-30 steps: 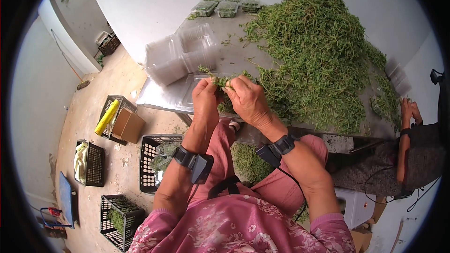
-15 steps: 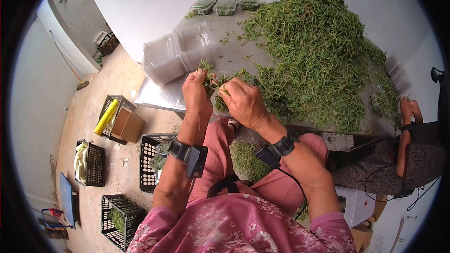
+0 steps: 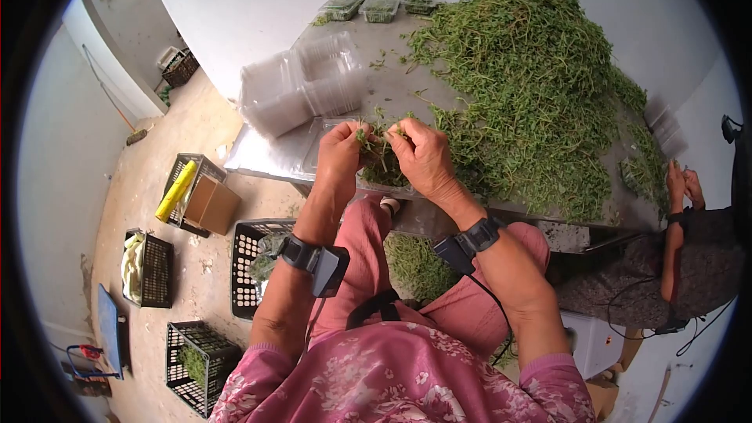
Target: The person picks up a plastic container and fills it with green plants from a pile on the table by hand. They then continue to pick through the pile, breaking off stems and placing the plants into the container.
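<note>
Over the front edge of the metal table (image 3: pixel 399 94), my left hand (image 3: pixel 340 155) is closed on green leafy sprigs (image 3: pixel 366 139). My right hand (image 3: pixel 427 158) pinches greens close beside it, fingertips nearly meeting the left ones. Beneath both hands lies an open clear plastic box (image 3: pixel 312 158), with greens (image 3: pixel 384 170) in its near part. A large heap of the same greens (image 3: pixel 533 94) spreads to the right of my right hand. Stacked clear plastic boxes (image 3: pixel 294 82) stand beyond my left hand.
Several filled clear boxes (image 3: pixel 381 8) sit at the table's back. Black crates (image 3: pixel 243 266) stand on the floor to the left, one holding a cardboard box (image 3: pixel 211 205). Greens (image 3: pixel 423 266) lie below the table. At right, another person's hands (image 3: pixel 683 186) are near the heap.
Both hands have shifted slightly; my right hand has moved right and up. The open box beneath them now shows more clearly. Greens remain in both hands.
</note>
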Action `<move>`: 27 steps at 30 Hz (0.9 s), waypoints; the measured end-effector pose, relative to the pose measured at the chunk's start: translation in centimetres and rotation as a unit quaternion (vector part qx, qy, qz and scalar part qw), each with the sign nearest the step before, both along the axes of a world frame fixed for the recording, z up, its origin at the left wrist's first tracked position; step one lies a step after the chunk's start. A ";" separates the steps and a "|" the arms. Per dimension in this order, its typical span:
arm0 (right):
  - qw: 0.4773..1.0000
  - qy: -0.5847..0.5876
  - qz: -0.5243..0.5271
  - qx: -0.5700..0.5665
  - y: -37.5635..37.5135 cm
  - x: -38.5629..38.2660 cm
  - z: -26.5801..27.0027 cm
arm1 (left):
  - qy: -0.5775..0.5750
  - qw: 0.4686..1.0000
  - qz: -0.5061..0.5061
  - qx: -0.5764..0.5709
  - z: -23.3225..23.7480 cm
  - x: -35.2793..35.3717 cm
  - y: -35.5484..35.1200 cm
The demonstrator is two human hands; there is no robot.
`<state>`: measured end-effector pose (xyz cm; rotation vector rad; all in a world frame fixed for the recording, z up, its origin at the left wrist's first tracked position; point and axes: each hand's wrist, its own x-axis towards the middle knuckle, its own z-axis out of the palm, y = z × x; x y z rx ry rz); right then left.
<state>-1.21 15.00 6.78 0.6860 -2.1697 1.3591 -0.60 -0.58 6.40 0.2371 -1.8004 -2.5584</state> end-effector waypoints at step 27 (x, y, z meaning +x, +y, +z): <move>0.998 -0.047 -0.017 -0.036 0.2 -0.8 -0.5 | 0.033 0.994 -0.099 -0.037 -0.7 0.0 0.8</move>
